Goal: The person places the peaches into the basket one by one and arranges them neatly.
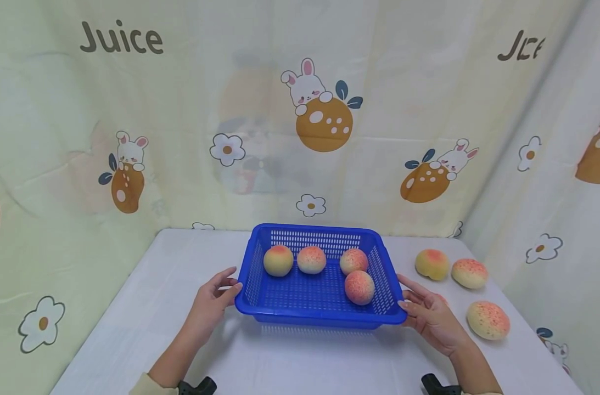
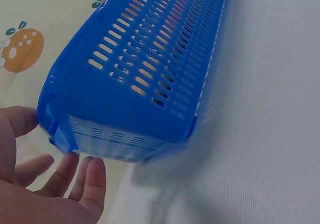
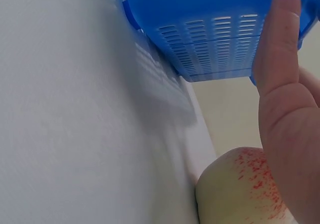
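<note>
A blue plastic basket (image 1: 285, 302) with slotted walls is held at its two short sides by both hands. My left hand (image 1: 213, 302) grips the left rim, thumb on top and fingers below, as the left wrist view also shows. At the opposite end my right hand (image 1: 430, 318) pinches the right rim near the front corner. Shadow shows under the basket, which looks raised off the table. Inside lie several peaches: a yellowish one (image 1: 278, 261), a pinkish one (image 1: 312, 260), and two speckled ones touching at the right, the front one (image 1: 359, 288) lower.
Right of the basket, more peaches lie on the white-covered table (image 1: 146, 307): a yellow one (image 1: 432, 264), a speckled one (image 1: 470, 273) and a nearer one (image 1: 488, 320). Another is mostly hidden behind my right hand. A printed curtain (image 1: 260, 99) hangs behind the table.
</note>
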A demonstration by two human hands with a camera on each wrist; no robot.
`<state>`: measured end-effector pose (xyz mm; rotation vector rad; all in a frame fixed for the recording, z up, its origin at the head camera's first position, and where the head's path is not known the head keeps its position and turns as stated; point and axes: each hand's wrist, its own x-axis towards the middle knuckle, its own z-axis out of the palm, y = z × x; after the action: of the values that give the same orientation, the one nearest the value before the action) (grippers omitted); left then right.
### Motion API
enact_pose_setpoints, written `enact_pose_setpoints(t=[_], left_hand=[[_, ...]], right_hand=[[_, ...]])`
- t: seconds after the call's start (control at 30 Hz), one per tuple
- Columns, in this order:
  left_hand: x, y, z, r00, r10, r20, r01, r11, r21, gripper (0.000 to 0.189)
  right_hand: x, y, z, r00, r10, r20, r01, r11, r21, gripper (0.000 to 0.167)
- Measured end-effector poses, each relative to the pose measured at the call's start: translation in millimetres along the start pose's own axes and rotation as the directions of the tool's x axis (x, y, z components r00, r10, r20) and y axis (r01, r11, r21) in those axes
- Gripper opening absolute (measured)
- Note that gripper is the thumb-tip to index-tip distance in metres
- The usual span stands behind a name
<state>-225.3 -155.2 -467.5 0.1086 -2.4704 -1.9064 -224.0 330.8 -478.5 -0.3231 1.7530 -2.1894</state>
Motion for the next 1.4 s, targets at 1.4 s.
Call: enact_pose_setpoints(t=[1.4], left_hand=[[0.2,2.0,-3.0,0.99,-0.046,0.135,0.084,0.953,-0.29,0.057]], right_hand=[[-42.7,-22.5,-24.6,0.884,-0.328,-0.334,0.297,0.944,-0.141,0.046]])
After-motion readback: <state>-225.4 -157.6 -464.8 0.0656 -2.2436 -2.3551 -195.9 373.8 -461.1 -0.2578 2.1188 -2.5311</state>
